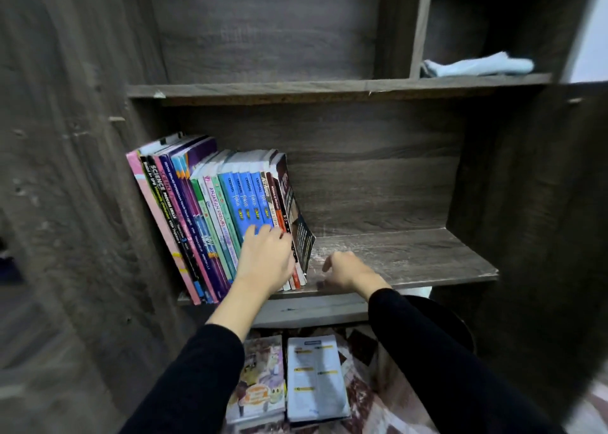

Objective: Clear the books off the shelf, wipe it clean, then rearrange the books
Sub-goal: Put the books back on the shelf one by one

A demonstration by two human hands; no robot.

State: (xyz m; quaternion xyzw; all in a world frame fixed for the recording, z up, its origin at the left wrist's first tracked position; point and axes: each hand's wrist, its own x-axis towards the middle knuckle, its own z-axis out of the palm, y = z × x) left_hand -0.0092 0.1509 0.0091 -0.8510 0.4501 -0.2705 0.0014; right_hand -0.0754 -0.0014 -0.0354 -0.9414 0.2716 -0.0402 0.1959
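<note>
In the head view, the row of books (210, 210) is standing at the left end of the shelf (411, 256), leaning leftward. The left hand (266, 256) is pressing flat against the lower spines, its fingers straight. The right hand (348, 269) is resting on the bare board just right of the row, its fingers loosely curled and holding nothing. A pale blue cloth (477, 65) is lying in the upper right compartment.

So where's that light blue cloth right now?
In the head view, the light blue cloth lies up on the right, in the small upper compartment, one board above the shelf holding the row of books.
</note>
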